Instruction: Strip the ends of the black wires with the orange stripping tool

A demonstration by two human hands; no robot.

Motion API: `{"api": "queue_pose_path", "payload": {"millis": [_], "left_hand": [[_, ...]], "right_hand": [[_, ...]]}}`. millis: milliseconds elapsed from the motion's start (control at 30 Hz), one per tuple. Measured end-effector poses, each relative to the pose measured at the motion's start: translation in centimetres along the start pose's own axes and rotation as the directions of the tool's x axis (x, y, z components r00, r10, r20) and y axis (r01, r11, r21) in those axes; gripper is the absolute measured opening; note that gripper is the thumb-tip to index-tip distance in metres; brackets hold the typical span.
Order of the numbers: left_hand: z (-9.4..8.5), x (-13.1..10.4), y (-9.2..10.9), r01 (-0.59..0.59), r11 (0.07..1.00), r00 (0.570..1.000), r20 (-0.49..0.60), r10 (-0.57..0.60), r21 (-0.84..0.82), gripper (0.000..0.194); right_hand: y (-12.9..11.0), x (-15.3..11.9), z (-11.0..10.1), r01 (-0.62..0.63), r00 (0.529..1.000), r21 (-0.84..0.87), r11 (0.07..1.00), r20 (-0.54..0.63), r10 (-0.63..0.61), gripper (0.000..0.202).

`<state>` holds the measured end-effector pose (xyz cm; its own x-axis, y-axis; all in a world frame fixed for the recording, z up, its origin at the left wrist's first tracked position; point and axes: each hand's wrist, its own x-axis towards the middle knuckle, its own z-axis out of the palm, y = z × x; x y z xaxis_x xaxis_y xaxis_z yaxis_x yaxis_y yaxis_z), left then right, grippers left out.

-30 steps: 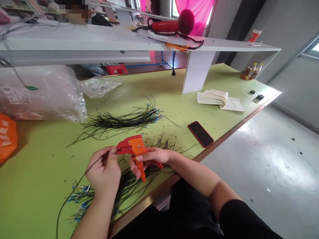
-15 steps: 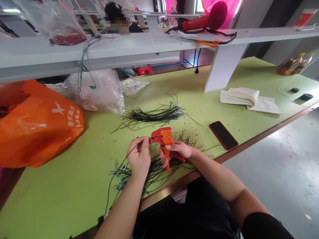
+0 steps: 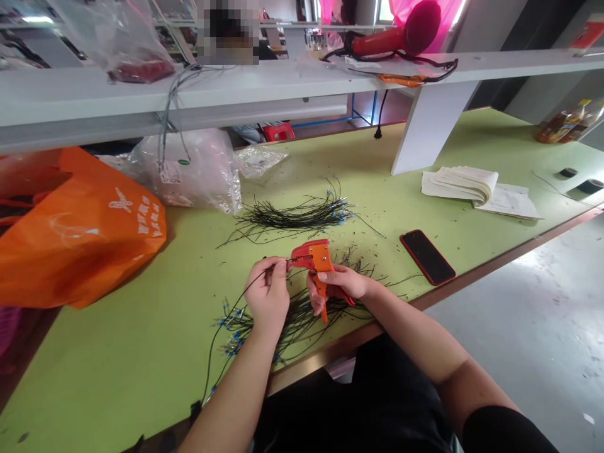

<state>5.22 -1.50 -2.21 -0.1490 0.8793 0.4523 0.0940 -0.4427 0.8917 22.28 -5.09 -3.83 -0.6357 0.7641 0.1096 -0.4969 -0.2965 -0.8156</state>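
In my left hand [image 3: 268,292] a thin black wire [image 3: 234,301] is pinched between thumb and fingers. Its end reaches the jaws of an orange and red wire stripper [image 3: 317,257]; the very tip is hidden there. My right hand [image 3: 336,284] is wrapped around the stripper's handles. Beneath both hands lies a loose bundle of black wires [image 3: 296,327], with blue and bare metal ends at its left. Farther back on the green table rests a second bundle of black wires [image 3: 287,216], its blue ends toward the right.
An orange bag [image 3: 85,239] and clear plastic bags [image 3: 198,170] stand at the left. A phone [image 3: 428,257] and papers [image 3: 465,184] lie to the right. A white shelf [image 3: 283,78] crosses behind, holding a red heat gun or dryer [image 3: 391,39]. A person sits beyond it.
The whole view has shifted slightly, so everything appears a little farther right. My hands keep the same hold on the wire and the wire stripper.
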Motion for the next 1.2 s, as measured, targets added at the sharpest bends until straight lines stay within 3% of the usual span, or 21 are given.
{"api": "queue_pose_path", "payload": {"millis": [1200], "left_hand": [[-0.01,0.01,-0.35,0.005,0.998,1.0,-0.024,-0.006,-0.059,0.042]], "right_hand": [[0.46,0.02,-0.42,-0.008,1.0,-0.002,1.0,-0.015,0.008,0.052]]}}
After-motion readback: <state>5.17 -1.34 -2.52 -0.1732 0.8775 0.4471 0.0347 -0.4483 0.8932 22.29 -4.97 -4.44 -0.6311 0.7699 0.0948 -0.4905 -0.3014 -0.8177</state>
